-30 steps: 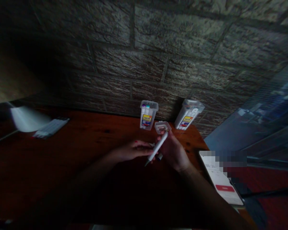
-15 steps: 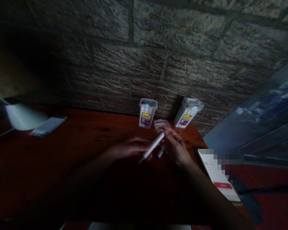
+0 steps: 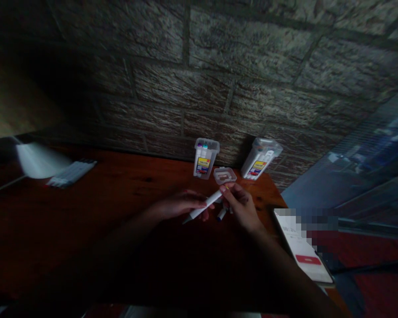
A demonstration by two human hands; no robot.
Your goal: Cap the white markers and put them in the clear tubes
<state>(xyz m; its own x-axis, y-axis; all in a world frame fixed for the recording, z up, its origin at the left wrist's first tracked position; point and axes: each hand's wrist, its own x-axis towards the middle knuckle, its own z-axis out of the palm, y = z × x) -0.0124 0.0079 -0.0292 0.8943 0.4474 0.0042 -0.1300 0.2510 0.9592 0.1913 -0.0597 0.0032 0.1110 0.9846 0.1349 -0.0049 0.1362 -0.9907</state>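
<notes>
My right hand [image 3: 243, 207] pinches the upper end of a white marker [image 3: 202, 207] that slants down to the left over the dark wooden table [image 3: 102, 207]. My left hand [image 3: 182, 205] is curled just under the marker's lower half, touching it. Another capped marker [image 3: 221, 214] lies on the table under my right hand. A clear lid [image 3: 224, 176] rests just beyond my fingers. Behind it stands an open clear marker case [image 3: 205, 158] with markers inside, and a second closed case [image 3: 260, 157] leans against the brick wall.
A white booklet [image 3: 303, 251] with a red patch lies at the table's right edge. A flat pack of pens [image 3: 71, 173] and a white paper [image 3: 38, 160] sit at the far left. The brick wall [image 3: 219, 79] backs the table. Glass lies to the right.
The marker has tilted flatter, its lower tip swinging left and lower. My right hand's grip shifted to its upper end; my left hand stays beneath it.
</notes>
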